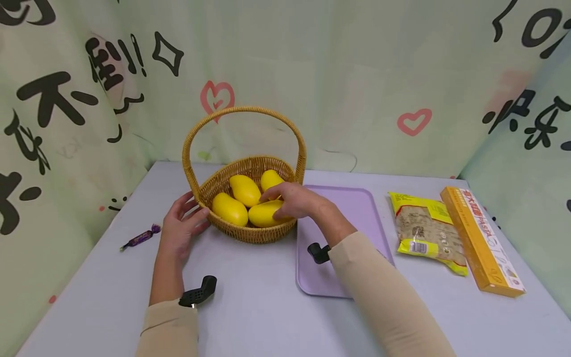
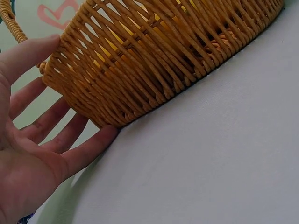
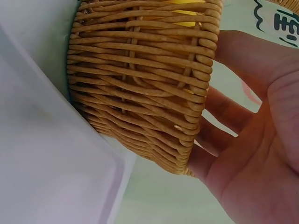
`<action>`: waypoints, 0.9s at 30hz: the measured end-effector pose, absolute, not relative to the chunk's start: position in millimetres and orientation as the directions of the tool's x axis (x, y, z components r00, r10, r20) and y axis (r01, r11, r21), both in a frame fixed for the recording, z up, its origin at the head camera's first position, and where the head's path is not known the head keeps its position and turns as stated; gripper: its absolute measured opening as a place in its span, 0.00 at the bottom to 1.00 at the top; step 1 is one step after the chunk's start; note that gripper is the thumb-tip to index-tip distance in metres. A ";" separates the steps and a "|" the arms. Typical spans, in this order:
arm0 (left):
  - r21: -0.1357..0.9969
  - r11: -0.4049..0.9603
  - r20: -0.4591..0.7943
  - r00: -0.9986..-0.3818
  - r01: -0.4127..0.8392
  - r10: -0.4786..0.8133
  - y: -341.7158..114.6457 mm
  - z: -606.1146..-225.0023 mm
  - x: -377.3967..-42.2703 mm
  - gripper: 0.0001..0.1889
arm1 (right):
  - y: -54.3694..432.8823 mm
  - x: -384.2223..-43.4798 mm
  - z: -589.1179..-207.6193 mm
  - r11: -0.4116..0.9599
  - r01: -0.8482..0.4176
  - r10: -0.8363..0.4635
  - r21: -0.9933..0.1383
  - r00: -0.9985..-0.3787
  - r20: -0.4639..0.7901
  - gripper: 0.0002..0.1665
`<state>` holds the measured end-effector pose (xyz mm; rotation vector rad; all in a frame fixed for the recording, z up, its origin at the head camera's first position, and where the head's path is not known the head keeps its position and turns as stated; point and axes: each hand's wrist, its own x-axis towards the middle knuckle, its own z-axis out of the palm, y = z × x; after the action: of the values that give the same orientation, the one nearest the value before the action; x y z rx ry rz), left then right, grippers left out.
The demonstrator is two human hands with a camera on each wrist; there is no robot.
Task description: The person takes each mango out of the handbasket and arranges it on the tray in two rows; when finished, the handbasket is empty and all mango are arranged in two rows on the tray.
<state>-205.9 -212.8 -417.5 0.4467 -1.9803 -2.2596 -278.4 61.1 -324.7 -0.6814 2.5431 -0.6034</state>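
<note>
A woven wicker basket [image 1: 250, 236] with a tall arched handle stands on the table and holds several yellow mangoes. My left hand [image 1: 180, 229] rests against the basket's left side, its fingers spread along the wicker in the left wrist view. Over the right rim reaches my right hand [image 1: 298, 199], with thumb and fingers around the front right mango [image 1: 262, 215]. Three other mangoes lie beside it: one at front left [image 1: 229, 209], one in the middle [image 1: 245, 191] and one at the back [image 1: 270, 179]. The rim hides the right fingertips in the right wrist view.
A purple tray [image 1: 357, 208] lies right of the basket, partly under my right forearm. Farther right are a yellow-and-clear food packet [image 1: 426, 228] and a long orange box [image 1: 482, 243]. A purple-wrapped candy [image 1: 140, 238] lies at left. Printed curtains surround the table.
</note>
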 end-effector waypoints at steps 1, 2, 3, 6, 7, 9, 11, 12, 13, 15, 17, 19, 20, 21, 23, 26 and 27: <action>0.983 -0.146 -0.151 -0.952 -0.115 -0.268 -212.6 -417.7 -205.7 0.37 | 60.6 -277.9 -324.8 0.792 -0.355 -0.542 -0.497 -0.784 -0.304 0.28; 0.982 -0.147 -0.151 -0.952 -0.115 -0.266 -212.4 -417.9 -205.6 0.37 | 60.0 -277.6 -324.8 0.799 -0.354 -0.537 -0.486 -0.784 -0.311 0.29; 0.983 -0.146 -0.151 -0.952 -0.116 -0.266 -212.2 -418.2 -205.6 0.37 | 59.5 -277.4 -325.0 0.805 -0.355 -0.534 -0.475 -0.784 -0.317 0.29; 0.983 -0.146 -0.151 -0.952 -0.115 -0.267 -211.5 -418.8 -205.6 0.37 | 58.6 -277.1 -325.1 0.812 -0.365 -0.533 -0.456 -0.782 -0.323 0.28; 0.983 -0.147 -0.151 -0.951 -0.114 -0.269 -211.2 -418.8 -205.4 0.37 | 58.5 -277.2 -325.0 0.810 -0.369 -0.536 -0.456 -0.781 -0.321 0.28; 0.982 -0.149 -0.151 -0.950 -0.114 -0.273 -211.0 -418.7 -205.1 0.37 | 58.7 -277.4 -324.4 0.802 -0.379 -0.546 -0.461 -0.778 -0.311 0.28; 0.981 -0.156 -0.152 -0.949 -0.112 -0.275 -210.7 -418.5 -204.6 0.37 | 59.5 -277.8 -323.6 0.794 -0.386 -0.555 -0.469 -0.775 -0.303 0.27; 0.981 -0.161 -0.153 -0.949 -0.112 -0.275 -210.4 -418.1 -204.4 0.37 | 59.9 -277.9 -323.2 0.792 -0.385 -0.557 -0.474 -0.774 -0.302 0.27; 0.980 -0.164 -0.154 -0.949 -0.112 -0.275 -210.2 -417.7 -204.0 0.38 | 60.2 -278.1 -323.1 0.789 -0.386 -0.560 -0.478 -0.772 -0.301 0.27; 0.979 -0.169 -0.154 -0.949 -0.110 -0.274 -210.0 -417.0 -203.6 0.38 | 60.8 -278.6 -323.0 0.784 -0.386 -0.565 -0.487 -0.769 -0.299 0.26; 0.979 -0.173 -0.154 -0.949 -0.109 -0.275 -209.9 -416.7 -203.4 0.38 | 60.9 -278.7 -322.8 0.779 -0.383 -0.567 -0.497 -0.768 -0.297 0.26; 0.979 -0.173 -0.153 -0.949 -0.107 -0.275 -210.3 -417.1 -203.6 0.38 | 60.9 -279.1 -322.5 0.772 -0.384 -0.573 -0.506 -0.765 -0.294 0.27; 0.979 -0.173 -0.151 -0.950 -0.106 -0.275 -210.6 -417.5 -203.8 0.38 | 60.7 -279.4 -321.9 0.768 -0.387 -0.578 -0.511 -0.763 -0.290 0.27; 0.979 -0.174 -0.151 -0.950 -0.105 -0.274 -210.9 -418.1 -204.0 0.38 | 60.6 -279.6 -321.4 0.765 -0.387 -0.580 -0.515 -0.762 -0.288 0.27; 0.979 -0.176 -0.152 -0.950 -0.106 -0.273 -211.5 -419.3 -204.5 0.38 | 60.4 -280.5 -320.3 0.758 -0.392 -0.587 -0.521 -0.758 -0.285 0.28; 0.978 -0.176 -0.155 -0.950 -0.110 -0.271 -211.8 -419.8 -205.1 0.38 | 60.3 -281.3 -318.6 0.754 -0.394 -0.592 -0.525 -0.755 -0.283 0.28; 0.978 -0.176 -0.157 -0.950 -0.111 -0.271 -211.9 -419.7 -205.3 0.38 | 60.5 -281.4 -318.1 0.754 -0.393 -0.591 -0.527 -0.755 -0.283 0.28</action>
<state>-205.3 -211.9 -419.7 0.4543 -1.9444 -2.2858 -281.4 60.5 -318.1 -0.7473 2.5130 -0.6180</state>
